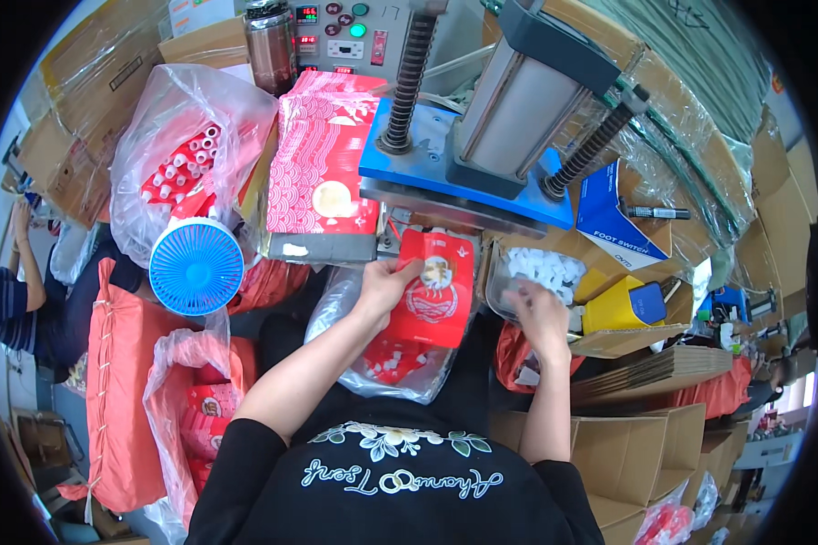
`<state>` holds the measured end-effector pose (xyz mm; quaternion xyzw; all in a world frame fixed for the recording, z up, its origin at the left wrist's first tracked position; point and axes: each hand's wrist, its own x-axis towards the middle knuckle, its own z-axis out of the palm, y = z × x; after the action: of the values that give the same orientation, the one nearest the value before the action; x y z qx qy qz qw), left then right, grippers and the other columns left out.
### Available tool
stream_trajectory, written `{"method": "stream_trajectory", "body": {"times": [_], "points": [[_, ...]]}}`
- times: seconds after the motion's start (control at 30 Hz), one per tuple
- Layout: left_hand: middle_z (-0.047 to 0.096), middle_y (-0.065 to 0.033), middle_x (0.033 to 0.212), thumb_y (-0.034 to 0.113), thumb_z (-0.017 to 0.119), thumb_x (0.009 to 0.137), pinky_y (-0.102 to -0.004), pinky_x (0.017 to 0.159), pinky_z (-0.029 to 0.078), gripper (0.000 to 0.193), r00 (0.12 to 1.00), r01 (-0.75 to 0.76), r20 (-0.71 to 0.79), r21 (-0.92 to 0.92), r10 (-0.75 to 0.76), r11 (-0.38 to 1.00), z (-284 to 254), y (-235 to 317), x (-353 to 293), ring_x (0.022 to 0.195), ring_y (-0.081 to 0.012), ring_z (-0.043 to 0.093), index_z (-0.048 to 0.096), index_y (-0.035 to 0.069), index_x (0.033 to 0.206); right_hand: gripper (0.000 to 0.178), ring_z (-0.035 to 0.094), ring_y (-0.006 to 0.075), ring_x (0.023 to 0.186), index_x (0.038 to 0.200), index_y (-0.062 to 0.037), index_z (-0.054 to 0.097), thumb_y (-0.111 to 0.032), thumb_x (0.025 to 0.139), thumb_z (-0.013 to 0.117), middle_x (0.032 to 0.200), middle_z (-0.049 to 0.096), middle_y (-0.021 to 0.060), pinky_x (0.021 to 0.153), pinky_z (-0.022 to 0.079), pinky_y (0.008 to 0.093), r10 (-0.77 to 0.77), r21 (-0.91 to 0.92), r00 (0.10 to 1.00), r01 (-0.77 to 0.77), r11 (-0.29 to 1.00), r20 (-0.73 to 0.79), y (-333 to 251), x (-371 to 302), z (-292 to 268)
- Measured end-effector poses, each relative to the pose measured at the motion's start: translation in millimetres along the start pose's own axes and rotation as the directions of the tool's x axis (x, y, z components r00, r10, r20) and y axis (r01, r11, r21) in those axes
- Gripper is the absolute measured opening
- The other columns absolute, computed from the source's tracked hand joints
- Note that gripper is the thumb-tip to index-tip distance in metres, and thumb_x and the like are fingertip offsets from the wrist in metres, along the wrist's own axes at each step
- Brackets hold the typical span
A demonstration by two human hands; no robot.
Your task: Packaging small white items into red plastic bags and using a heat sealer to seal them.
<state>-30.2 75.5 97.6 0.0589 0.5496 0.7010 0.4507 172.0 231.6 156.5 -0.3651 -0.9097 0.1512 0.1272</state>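
Observation:
My left hand [387, 287] pinches the left edge of a flat red printed bag [436, 313] with a pale gold picture near its top. The bag is tilted above a clear plastic sack [336, 318] that holds more red printed pieces. On the right, my right hand [541, 318] dips into a clear tub [502, 304] of small white plastic pieces [547, 270]. Its fingers are bent together among them, and whatever is between the fingertips is hidden. Just beyond the red bag stands a press with a blue plate [463, 173].
A stack of red printed bags [323, 154] lies left of the press. A blue fan [197, 266] stands before a plastic sack of red-and-white tubes [186, 163]. Right of the tub are a yellow bin [609, 306] and flattened cartons [650, 372]. Another person's arm [29, 263] shows far left.

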Motion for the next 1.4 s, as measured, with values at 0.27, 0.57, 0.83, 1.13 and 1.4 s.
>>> {"method": "stream_trajectory", "body": {"times": [0.27,0.57,0.83,1.13,1.4], "points": [[0.072,-0.0127,0.098,0.028,0.074,0.085,-0.0348,0.077,0.051,0.040,0.868,-0.405,0.056,0.655,0.494,0.637,-36,42,12,0.089,-0.0254,0.069,0.067,-0.002,0.111,0.024,0.060,0.0340,0.088,0.107,-0.0007,0.068,-0.008,0.084,0.067,0.098,0.062,0.0162,0.081,0.048,0.0383,-0.153,0.186,0.986,0.138,0.973,0.068,25,-4,20],[0.070,-0.0083,0.105,0.014,0.072,0.080,-0.0472,0.111,0.026,0.018,0.617,-0.370,0.161,0.923,0.770,0.103,-122,28,-29,0.113,-0.0252,0.060,0.073,0.011,0.098,0.021,0.058,0.0109,0.080,0.107,-0.0034,0.063,-0.011,0.088,0.067,0.090,0.063,0.0038,0.073,0.047,0.0264,0.049,0.589,0.998,-0.022,0.808,-0.031,12,8,17],[0.070,-0.0094,0.082,0.000,0.071,0.077,-0.0256,0.065,0.049,0.016,0.848,-0.475,0.156,0.648,0.507,0.595,-72,1,-62,0.073,-0.0099,0.064,0.072,-0.001,0.093,0.020,0.066,0.0131,0.094,0.100,0.0006,0.066,-0.009,0.084,0.073,0.097,0.069,0.0056,0.082,0.049,0.0265,-0.192,0.616,0.976,0.091,0.783,0.099,-87,-4,-1],[0.071,-0.0076,0.077,0.017,0.071,0.089,-0.0263,0.064,0.050,0.022,0.931,-0.365,0.231,0.532,0.284,0.764,-52,-35,-53,0.070,-0.0073,0.063,0.071,-0.005,0.091,0.038,0.065,0.0156,0.097,0.118,-0.0042,0.058,-0.011,0.085,0.073,0.103,0.069,0.0080,0.085,0.051,0.0292,-0.260,0.844,0.932,-0.080,0.530,0.252,-66,-1,38],[0.072,-0.0153,0.092,0.017,0.071,0.089,-0.0279,0.066,0.056,0.031,1.000,-0.020,-0.015,0.086,0.021,0.996,3,4,-16,0.073,-0.0185,0.071,0.066,-0.009,0.104,0.029,0.070,0.0292,0.089,0.112,-0.0066,0.068,-0.022,0.088,0.067,0.101,0.072,0.0146,0.079,0.053,0.0367,0.019,0.162,0.988,0.006,0.987,-0.154,-1,11,-1]]}}
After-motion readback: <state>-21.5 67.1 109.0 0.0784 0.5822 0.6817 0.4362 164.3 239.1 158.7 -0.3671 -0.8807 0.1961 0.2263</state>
